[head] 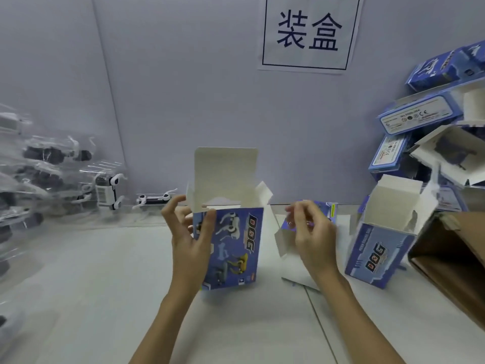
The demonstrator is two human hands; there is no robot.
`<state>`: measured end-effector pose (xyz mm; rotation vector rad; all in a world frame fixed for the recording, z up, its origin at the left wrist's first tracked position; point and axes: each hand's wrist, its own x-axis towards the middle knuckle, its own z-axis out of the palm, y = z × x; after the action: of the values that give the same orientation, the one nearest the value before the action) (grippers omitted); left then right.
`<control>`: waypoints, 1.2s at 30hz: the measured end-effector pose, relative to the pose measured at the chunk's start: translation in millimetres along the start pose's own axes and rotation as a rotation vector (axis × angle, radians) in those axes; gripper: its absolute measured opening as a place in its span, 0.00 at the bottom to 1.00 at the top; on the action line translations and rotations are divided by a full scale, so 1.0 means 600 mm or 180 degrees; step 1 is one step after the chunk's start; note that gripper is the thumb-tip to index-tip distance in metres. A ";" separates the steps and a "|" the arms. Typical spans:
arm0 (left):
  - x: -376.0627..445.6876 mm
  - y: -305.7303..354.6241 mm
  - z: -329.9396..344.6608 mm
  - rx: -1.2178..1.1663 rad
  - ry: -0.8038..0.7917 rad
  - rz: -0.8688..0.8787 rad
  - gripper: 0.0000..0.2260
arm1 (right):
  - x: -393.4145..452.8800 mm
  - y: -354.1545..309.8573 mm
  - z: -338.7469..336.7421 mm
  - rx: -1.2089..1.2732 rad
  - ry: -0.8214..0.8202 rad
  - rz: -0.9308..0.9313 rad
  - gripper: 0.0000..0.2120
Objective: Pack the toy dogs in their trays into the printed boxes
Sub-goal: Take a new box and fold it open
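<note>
At frame centre our left hand (190, 232) grips the upright box (233, 245) by its left edge, flaps open upward. Our right hand (311, 232) hovers beside it, loosely curled, empty. The toy dogs in trays (47, 174) lie far left, nearer our left hand.

Packing workstation, wall sign (309, 32) reading 装盒, stacked printed boxes (420, 114), bagged toy dogs (52, 164)
</note>
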<state>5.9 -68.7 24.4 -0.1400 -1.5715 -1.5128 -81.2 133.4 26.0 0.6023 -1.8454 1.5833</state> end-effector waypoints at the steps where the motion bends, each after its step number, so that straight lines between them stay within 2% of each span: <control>1: 0.002 0.000 -0.004 -0.0002 0.0049 -0.0050 0.22 | 0.000 0.014 -0.005 -0.0601 0.0280 -0.0182 0.11; 2: 0.002 -0.001 -0.006 0.0032 0.0085 -0.0093 0.21 | 0.001 0.027 -0.013 -0.0991 0.0489 -0.0192 0.11; 4: 0.001 -0.006 -0.008 0.0054 0.0133 -0.0189 0.18 | 0.007 0.053 -0.027 -0.1208 0.0459 0.0071 0.09; 6: 0.001 -0.009 -0.007 -0.0021 0.0150 -0.0344 0.19 | 0.011 0.077 -0.033 -0.1092 -0.0023 0.0496 0.06; 9: 0.002 -0.007 -0.005 -0.0310 0.0068 -0.0397 0.18 | 0.006 0.086 -0.025 -0.1232 -0.0905 0.0688 0.15; 11: 0.003 -0.003 -0.004 -0.0611 0.0020 -0.0569 0.16 | -0.001 0.077 -0.014 -0.1215 -0.1044 0.0619 0.19; 14: 0.004 -0.004 -0.003 -0.0848 -0.0090 -0.0842 0.09 | -0.017 0.031 0.006 -0.0153 -0.0899 0.0441 0.19; 16: 0.003 -0.006 -0.003 -0.0861 -0.0232 -0.0940 0.08 | -0.028 -0.007 0.020 0.0656 -0.0985 0.0342 0.20; 18: 0.000 -0.007 -0.001 -0.0850 -0.0384 -0.1042 0.10 | -0.040 -0.032 0.035 0.0910 -0.1161 0.0197 0.28; 20: -0.002 -0.007 0.000 -0.0800 -0.0463 -0.1046 0.11 | -0.050 -0.047 0.051 0.0828 -0.1242 0.0010 0.31; 23: -0.004 -0.008 -0.001 -0.0651 -0.0546 -0.0937 0.09 | -0.056 -0.050 0.058 0.0825 -0.1099 -0.0063 0.30; 29: -0.008 -0.005 0.008 -0.0576 -0.0733 -0.0880 0.04 | -0.038 -0.041 0.038 0.0343 -0.0898 0.0014 0.13; 32: -0.012 -0.001 0.017 -0.0467 -0.0834 -0.0714 0.03 | -0.038 -0.037 0.034 0.0489 -0.0962 0.0278 0.05; 36: -0.009 0.002 0.012 -0.0329 -0.0668 -0.0670 0.15 | -0.040 -0.050 0.032 0.0932 -0.0861 0.0298 0.10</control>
<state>6.0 -59.9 23.3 -0.2029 -1.7158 -1.7927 -46.9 107.8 28.4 0.9105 -1.8671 1.9334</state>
